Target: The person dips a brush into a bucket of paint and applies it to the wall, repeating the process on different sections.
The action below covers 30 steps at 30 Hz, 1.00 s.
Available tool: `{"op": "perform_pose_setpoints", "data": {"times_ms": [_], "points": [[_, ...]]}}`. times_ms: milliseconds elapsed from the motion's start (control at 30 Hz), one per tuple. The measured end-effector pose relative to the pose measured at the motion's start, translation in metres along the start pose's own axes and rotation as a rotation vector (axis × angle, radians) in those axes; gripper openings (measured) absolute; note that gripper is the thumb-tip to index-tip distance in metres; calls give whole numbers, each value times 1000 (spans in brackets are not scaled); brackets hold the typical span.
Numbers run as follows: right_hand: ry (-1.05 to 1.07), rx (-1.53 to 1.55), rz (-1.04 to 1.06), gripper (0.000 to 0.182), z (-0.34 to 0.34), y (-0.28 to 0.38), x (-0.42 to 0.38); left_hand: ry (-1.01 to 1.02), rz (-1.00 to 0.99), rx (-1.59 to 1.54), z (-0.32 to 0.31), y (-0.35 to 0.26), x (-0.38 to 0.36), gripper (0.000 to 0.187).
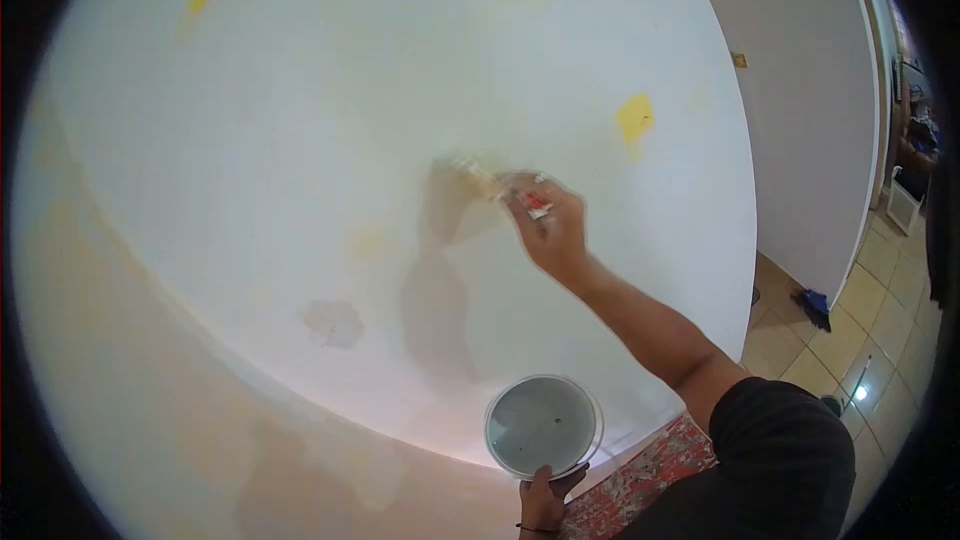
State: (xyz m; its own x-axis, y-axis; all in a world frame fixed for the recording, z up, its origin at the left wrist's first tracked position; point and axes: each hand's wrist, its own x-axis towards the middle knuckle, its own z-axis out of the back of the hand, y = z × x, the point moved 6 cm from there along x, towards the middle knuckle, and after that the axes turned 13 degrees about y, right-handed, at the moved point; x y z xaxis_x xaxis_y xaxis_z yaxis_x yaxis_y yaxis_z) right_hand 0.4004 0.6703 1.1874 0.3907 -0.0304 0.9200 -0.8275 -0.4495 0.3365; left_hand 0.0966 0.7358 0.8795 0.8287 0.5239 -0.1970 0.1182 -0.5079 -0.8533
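My right hand (550, 225) is closed around a paintbrush (478, 178) and is raised against the white wall (350, 90). The pale bristles are at the wall surface, blurred by motion, and a bit of red shows at the handle between my fingers. Lower down, my left hand (543, 507) grips a round bucket (598, 430) at its near rim, thumb at the edge. Pale grey liquid paint (540, 420) is inside it. Most of the left fingers are hidden under the bucket.
Yellow patches (635, 120) and a greyish blotch (333, 324) mark the wall. Below my arm lies a red, paint-spattered surface (650, 470). At right are a grey-white partition (810, 90), a blue broom head (814, 310) and a tiled floor (878, 260).
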Motion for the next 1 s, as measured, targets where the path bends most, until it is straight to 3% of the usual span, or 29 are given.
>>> {"op": "perform_pose_setpoints", "data": {"times_ms": [100, 233, 333, 367, 467, 500, 567, 667, 700, 767, 833, 900, 1000], "points": [[-129, -195, 183, 16, 34, 4, 9, 51, 30, -13, -1, 1, 1, 48], [-18, -415, 329, 23, 48, 14, 16, 75, 5, 1, -6, 0, 1, 49], [331, -649, 524, 31, 22, 11, 2, 53, -1, 0, 0, 4, 3, 49], [333, -644, 524, 31, 23, 3, -5, 51, -3, -7, 3, 6, 5, 50], [653, -755, 690, 27, 12, -16, -46, 50, -1, -29, 4, 5, 3, 50], [654, -754, 695, 27, 21, -14, -59, 56, 8, -44, 2, 5, 2, 50], [920, -734, 634, 24, 31, -16, -83, 56, -13, -36, -2, 2, 1, 50], [1106, -593, 505, 21, 45, -13, -84, 45, -2, -24, -4, 0, 2, 50], [1114, -591, 501, 21, 47, -8, -78, 36, 32, -20, -4, 2, 1, 49], [1150, -497, 280, 21, 44, -8, -48, 49, 34, -15, -4, 4, 1, 49], [1062, -531, 388, 19, 36, -1, -13, 63, 27, -8, -8, 0, -1, 49], [1110, -501, 230, 17, 26, 5, 29, 57, 24, -5, -17, -7, -6, 49], [938, -442, 322, 12, 17, 28, 78, 34, -3, -11, -8, -2, -2, 48]]}}
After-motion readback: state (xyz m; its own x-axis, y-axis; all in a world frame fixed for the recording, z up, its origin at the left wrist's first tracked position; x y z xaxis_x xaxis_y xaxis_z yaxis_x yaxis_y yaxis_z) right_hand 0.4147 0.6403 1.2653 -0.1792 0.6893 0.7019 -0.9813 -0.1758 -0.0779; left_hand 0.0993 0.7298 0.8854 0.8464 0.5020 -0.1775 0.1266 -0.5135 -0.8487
